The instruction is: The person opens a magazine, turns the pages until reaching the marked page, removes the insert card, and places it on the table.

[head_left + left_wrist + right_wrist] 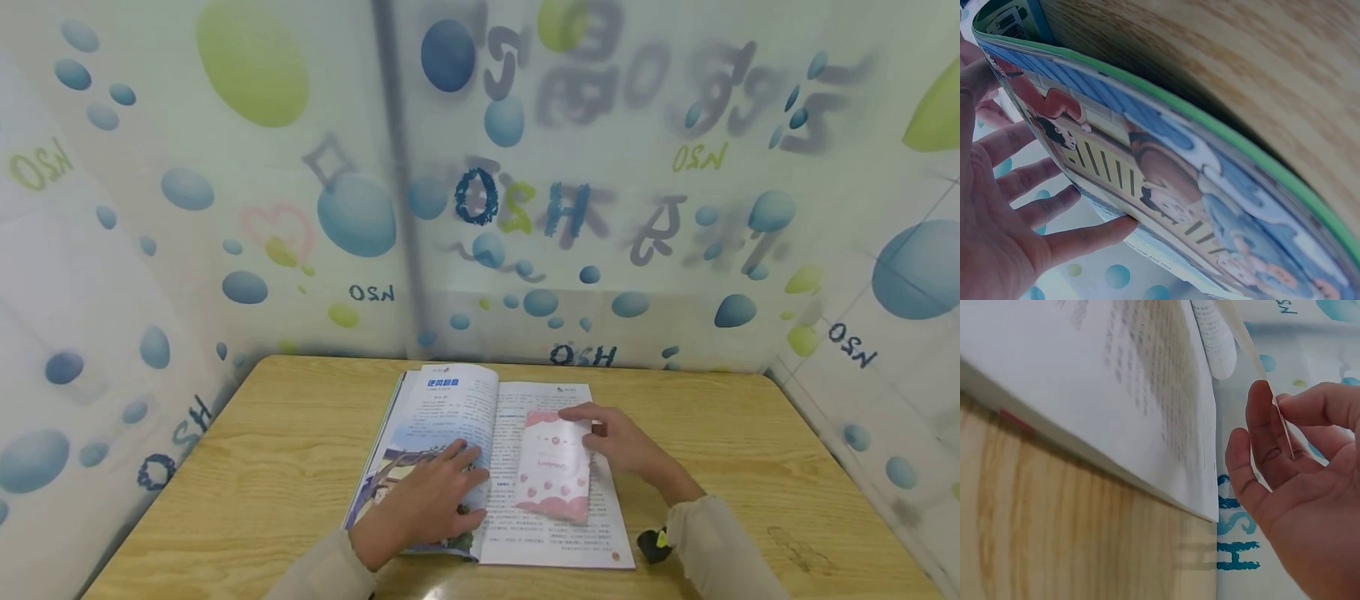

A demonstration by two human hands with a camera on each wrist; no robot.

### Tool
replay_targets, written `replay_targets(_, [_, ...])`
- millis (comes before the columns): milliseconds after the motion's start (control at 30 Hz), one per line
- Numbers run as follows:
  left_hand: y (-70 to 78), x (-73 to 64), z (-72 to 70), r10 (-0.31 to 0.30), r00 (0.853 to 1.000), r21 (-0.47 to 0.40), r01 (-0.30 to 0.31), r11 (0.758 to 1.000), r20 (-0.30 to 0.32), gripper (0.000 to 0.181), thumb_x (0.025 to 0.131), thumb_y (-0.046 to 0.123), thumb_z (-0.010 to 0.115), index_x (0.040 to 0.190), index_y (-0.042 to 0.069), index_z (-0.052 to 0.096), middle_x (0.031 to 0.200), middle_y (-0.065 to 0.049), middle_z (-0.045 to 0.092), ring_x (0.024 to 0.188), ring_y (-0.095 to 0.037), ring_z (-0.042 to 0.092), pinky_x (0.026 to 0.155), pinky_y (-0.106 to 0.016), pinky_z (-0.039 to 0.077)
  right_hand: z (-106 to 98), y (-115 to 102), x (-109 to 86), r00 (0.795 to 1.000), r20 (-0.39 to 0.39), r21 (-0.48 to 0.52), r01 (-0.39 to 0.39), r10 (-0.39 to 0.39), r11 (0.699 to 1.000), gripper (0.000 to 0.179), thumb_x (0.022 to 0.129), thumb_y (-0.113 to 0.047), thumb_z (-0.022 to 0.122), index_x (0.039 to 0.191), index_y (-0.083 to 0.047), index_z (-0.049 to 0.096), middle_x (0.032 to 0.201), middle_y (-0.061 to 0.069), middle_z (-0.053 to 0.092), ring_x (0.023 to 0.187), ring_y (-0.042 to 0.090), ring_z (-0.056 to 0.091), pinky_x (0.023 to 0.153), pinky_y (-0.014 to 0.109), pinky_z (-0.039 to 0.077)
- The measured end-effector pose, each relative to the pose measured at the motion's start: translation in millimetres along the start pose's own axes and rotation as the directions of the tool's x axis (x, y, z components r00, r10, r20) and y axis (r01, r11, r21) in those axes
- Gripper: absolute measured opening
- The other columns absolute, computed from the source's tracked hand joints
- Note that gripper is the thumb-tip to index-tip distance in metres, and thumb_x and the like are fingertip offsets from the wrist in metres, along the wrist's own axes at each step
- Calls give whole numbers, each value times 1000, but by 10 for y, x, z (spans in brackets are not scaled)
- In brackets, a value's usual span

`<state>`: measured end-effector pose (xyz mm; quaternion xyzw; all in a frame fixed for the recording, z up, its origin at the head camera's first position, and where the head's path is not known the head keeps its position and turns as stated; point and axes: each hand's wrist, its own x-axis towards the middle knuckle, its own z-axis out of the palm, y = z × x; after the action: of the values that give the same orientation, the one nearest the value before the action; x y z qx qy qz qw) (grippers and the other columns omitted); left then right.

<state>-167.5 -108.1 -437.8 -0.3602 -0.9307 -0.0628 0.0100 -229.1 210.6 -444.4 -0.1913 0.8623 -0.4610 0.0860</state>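
Note:
An open magazine (551, 546) lies on the wooden table, with coloured pictures on its left page and columns of print on its right. My left hand (431, 500) rests on the left page, fingers spread and fairly straight; in the left wrist view the thumb and fingers lie along the illustrated page (1172, 181). Over the right page, my right hand (626, 446) pinches a thin, flat pink-and-white packet with a strawberry print (555, 462) by its upper right edge. The right wrist view shows that packet edge-on (1282, 422) between thumb and fingers, raised above the page.
The wooden table (285, 442) stretches to both sides of the magazine. Curtains (300, 192) printed with blue and green drops enclose its back and sides. A small black object with a yellow-green mark (654, 546) is beside the right sleeve.

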Motion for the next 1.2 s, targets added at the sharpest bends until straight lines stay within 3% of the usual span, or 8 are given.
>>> replay_targets(167, [0, -1, 0, 4, 1000, 3, -4, 1000, -6, 44, 91, 43, 65, 124, 15, 69, 140, -11, 55, 132, -38, 49, 91, -53, 53, -122, 13, -66, 999, -25, 14, -24, 25, 1000, 44, 95, 2, 53, 135, -13, 62, 151, 16, 45, 141, 40, 36, 107, 58, 38])
replay_targets(500, [0, -11, -4, 17, 1000, 3, -17, 1000, -22, 42, 92, 41, 64, 124, 15, 70, 139, -12, 56, 131, -38, 50, 90, -52, 53, -431, 125, -301, 998, -62, -19, -20, 19, 1000, 43, 96, 2, 52, 138, -7, 59, 148, 16, 48, 138, 42, 38, 105, 57, 41])
replay_targets(600, [0, -8, -6, 15, 1000, -1, -15, 1000, -16, 42, 92, 42, 64, 124, 15, 69, 140, -12, 56, 132, -38, 50, 91, -52, 53, -538, 159, -385, 997, -73, -28, -24, 21, 999, 44, 95, 2, 52, 138, -4, 58, 147, 17, 49, 137, 43, 40, 104, 49, 44])
replay_targets(700, [3, -6, -10, 8, 1000, -3, -8, 1000, -8, 43, 92, 42, 64, 124, 15, 69, 140, -12, 55, 132, -38, 49, 91, -53, 53, -639, 205, -462, 996, -83, -30, -21, 18, 999, 44, 94, 4, 52, 138, -2, 57, 147, 20, 49, 136, 43, 41, 99, 30, 47])
replay_targets(833, [6, -4, -13, 3, 1000, 1, -3, 1000, -6, 43, 92, 43, 64, 124, 15, 69, 140, -12, 55, 132, -38, 49, 91, -54, 52, -754, 291, -542, 995, -102, -45, -29, 24, 999, 45, 93, 6, 51, 137, 0, 57, 146, 21, 49, 133, 42, 43, 90, 13, 43])
replay_targets(1100, [2, -4, 0, 6, 1000, 1, -6, 1000, -13, 43, 92, 43, 64, 124, 14, 70, 140, -12, 55, 132, -38, 49, 91, -53, 53, -911, 436, -648, 994, -112, -106, -20, 8, 994, 47, 88, 12, 50, 133, 3, 59, 141, 24, 52, 130, 42, 44, 89, 12, 42])
replay_targets(1200, [5, -9, -3, 5, 1000, 1, -5, 1000, -15, 43, 92, 43, 65, 124, 15, 70, 140, -11, 55, 132, -38, 49, 90, -53, 53, -946, 477, -667, 994, -109, -143, -26, 10, 989, 47, 87, 14, 50, 131, 3, 60, 140, 25, 53, 129, 43, 44, 92, 21, 47])
